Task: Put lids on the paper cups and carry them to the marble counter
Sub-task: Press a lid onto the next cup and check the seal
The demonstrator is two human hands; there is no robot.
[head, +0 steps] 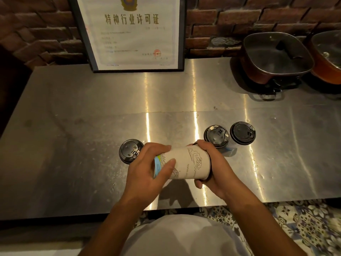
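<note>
Gripping sideways paper cup [186,163], left hand [147,169] wrapping base, right hand [210,163] clamping rim

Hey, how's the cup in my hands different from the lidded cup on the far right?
The cup in hand lies sideways, both hands around it; the far-right cup stands upright, untouched, on the steel counter. The held cup's white printed wall shows; the other shows mostly its black lid. Both carry black lids.

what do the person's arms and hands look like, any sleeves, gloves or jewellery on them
Both forearms are bare up to the bottom edge of the picture, with no sleeves showing on them. The left hand and the right hand wear no gloves, and no rings, watch or bracelets show at fingers or wrists. Below the arms, a white garment covers the torso.
</note>
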